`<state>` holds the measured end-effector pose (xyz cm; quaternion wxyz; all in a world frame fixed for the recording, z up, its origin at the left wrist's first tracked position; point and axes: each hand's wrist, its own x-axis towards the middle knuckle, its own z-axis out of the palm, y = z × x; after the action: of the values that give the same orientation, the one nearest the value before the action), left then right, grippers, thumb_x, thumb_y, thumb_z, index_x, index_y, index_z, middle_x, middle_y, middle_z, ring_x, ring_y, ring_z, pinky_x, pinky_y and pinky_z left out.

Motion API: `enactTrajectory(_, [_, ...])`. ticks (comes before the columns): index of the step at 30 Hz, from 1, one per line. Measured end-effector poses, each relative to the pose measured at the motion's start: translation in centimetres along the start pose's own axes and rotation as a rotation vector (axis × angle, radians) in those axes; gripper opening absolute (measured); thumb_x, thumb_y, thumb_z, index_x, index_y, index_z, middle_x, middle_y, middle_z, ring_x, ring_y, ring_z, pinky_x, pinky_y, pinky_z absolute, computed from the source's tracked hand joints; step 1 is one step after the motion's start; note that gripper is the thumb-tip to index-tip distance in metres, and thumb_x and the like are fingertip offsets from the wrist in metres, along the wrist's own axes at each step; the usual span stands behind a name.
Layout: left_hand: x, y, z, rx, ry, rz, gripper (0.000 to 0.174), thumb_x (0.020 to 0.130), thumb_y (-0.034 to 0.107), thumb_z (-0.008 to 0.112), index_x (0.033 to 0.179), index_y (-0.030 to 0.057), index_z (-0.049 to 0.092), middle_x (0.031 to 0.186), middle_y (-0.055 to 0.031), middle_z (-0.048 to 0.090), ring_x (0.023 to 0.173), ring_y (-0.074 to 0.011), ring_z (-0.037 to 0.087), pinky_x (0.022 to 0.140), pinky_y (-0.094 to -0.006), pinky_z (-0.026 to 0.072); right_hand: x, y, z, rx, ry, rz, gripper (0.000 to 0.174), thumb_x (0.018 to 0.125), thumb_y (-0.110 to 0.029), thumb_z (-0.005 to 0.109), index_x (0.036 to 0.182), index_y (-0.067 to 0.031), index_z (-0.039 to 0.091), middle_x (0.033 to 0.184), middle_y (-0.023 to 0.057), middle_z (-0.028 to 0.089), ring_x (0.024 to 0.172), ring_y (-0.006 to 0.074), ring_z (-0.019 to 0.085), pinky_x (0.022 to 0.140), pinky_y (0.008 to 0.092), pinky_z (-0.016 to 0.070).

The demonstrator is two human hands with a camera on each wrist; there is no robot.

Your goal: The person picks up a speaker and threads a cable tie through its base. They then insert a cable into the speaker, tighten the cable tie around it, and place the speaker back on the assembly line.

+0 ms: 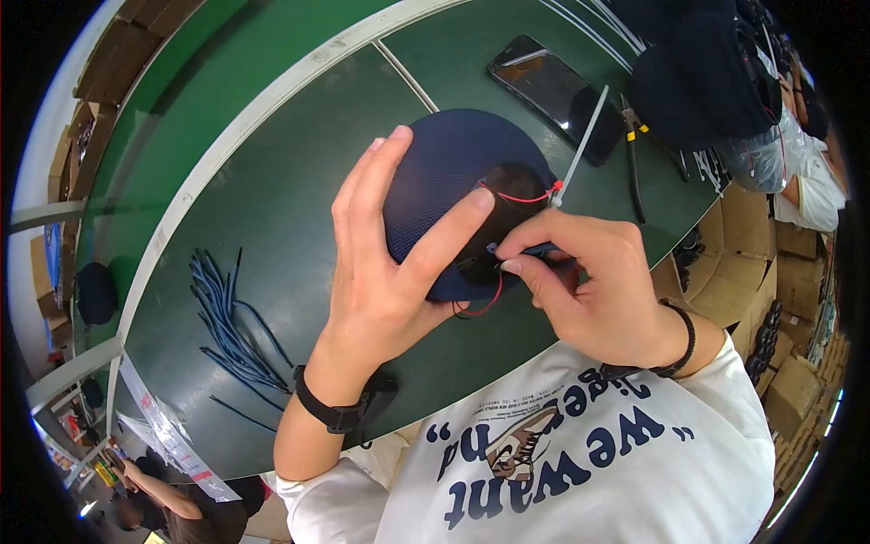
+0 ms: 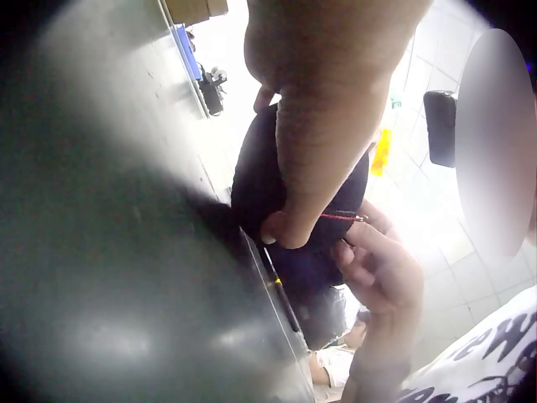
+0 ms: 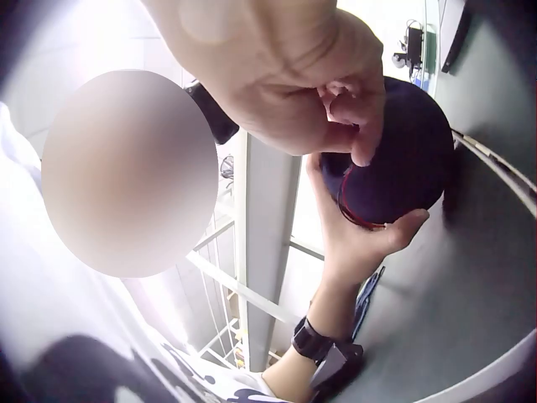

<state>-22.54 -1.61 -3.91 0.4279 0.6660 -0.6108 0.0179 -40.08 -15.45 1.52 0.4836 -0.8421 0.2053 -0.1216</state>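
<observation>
A round, dark blue, mesh-covered body [image 1: 453,154], much like a fabric speaker, is held over the table. My left hand [image 1: 385,263] grips it from the side, fingers spread across the mesh and index fingertip on a dark oval patch [image 1: 521,186]. A red wire [image 1: 521,199] runs across that patch to a white cable tie [image 1: 584,140] standing out at the edge. Thumb and index finger of my right hand [image 1: 598,281] pinch a short dark blue cord [image 1: 541,248] at the patch's lower part. Its far end is hidden by the fingers. Below hangs a red and black wire loop [image 1: 494,299].
Several dark blue cords [image 1: 222,326] lie on the green table [image 1: 281,181] at left. Beyond the round body are a black phone [image 1: 557,91] and yellow-marked pliers [image 1: 634,154]. More dark round items [image 1: 707,82] stand far right, with cardboard boxes [image 1: 734,245] beyond the table edge.
</observation>
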Motion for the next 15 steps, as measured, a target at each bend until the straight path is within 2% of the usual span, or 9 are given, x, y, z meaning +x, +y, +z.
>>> enactTrajectory(4, [-0.1, 0.0, 0.3, 0.004, 0.018, 0.015, 0.107, 0.042, 0.014, 0.100, 0.143, 0.0284, 0.065, 0.161, -0.0298, 0.039, 0.139, -0.0516, 0.047, 0.111, -0.0568, 0.0459, 0.2, 0.1, -0.3, -0.045, -0.060, -0.007, 0.012, 0.089, 0.005, 0.072, 0.098, -0.0018, 0.068, 0.090, 0.0179, 0.074, 0.071, 0.0314, 0.073, 0.062, 0.0385, 0.0552])
enactTrajectory(7, [-0.1, 0.0, 0.3, 0.007, 0.031, 0.001, 0.106, 0.043, 0.015, 0.100, 0.142, 0.0276, 0.065, 0.161, -0.0304, 0.039, 0.139, -0.0519, 0.047, 0.111, -0.0567, 0.0458, 0.5, -0.4, -1.1, -0.095, -0.003, -0.081, 0.015, 0.088, 0.002, 0.076, 0.101, -0.0023, 0.070, 0.094, 0.0163, 0.074, 0.071, 0.0280, 0.072, 0.061, 0.0368, 0.0545])
enactTrajectory(9, [0.0, -0.1, 0.6, -0.009, 0.068, -0.004, 0.107, 0.043, 0.015, 0.101, 0.143, 0.0263, 0.063, 0.160, -0.0313, 0.039, 0.139, -0.0522, 0.047, 0.111, -0.0569, 0.0452, 0.5, -1.3, -2.4, -0.123, 0.077, -0.108, 0.019, 0.087, -0.001, 0.079, 0.105, -0.0023, 0.071, 0.095, 0.0142, 0.075, 0.070, 0.0242, 0.071, 0.060, 0.0350, 0.0544])
enactTrajectory(10, [-0.1, -0.2, 0.6, -0.014, 0.082, -0.007, 0.108, 0.044, 0.016, 0.101, 0.144, 0.0256, 0.062, 0.160, -0.0317, 0.039, 0.139, -0.0523, 0.047, 0.111, -0.0569, 0.0449, 0.4, -1.1, -3.0, -0.121, 0.110, -0.125, 0.019, 0.087, -0.003, 0.080, 0.105, -0.0022, 0.072, 0.095, 0.0121, 0.075, 0.069, 0.0204, 0.069, 0.058, 0.0320, 0.0517])
enactTrajectory(12, [0.1, -0.7, 0.2, 0.047, 0.051, 0.002, 0.109, 0.046, 0.017, 0.100, 0.145, 0.0207, 0.056, 0.158, -0.0341, 0.040, 0.141, -0.0515, 0.047, 0.112, -0.0553, 0.0458, 0.1, -0.6, -4.3, -0.118, 0.175, -0.158, 0.020, 0.087, -0.005, 0.082, 0.106, -0.0019, 0.074, 0.094, 0.0080, 0.075, 0.067, 0.0128, 0.064, 0.054, 0.0261, 0.0464])
enactTrajectory(14, [0.3, -1.8, -0.7, 0.096, 0.060, -0.010, 0.107, 0.050, 0.018, 0.096, 0.146, 0.0134, 0.051, 0.157, -0.0350, 0.042, 0.142, -0.0509, 0.048, 0.113, -0.0529, 0.0458, 0.2, 0.2, -5.4, -0.082, 0.214, -0.127, 0.011, 0.090, -0.007, 0.080, 0.098, -0.0012, 0.075, 0.089, 0.0054, 0.073, 0.065, 0.0082, 0.061, 0.051, 0.0224, 0.0386])
enactTrajectory(15, [0.8, -2.1, -1.5, 0.154, 0.090, -0.053, 0.108, 0.051, 0.019, 0.095, 0.148, 0.0096, 0.049, 0.156, -0.0317, 0.044, 0.140, -0.0455, 0.052, 0.115, -0.0495, 0.0453, 0.3, 0.8, -5.6, -0.083, 0.189, -0.094, 0.010, 0.091, -0.007, 0.080, 0.098, -0.0011, 0.075, 0.088, 0.0052, 0.073, 0.064, 0.0083, 0.061, 0.050, 0.0227, 0.0387])
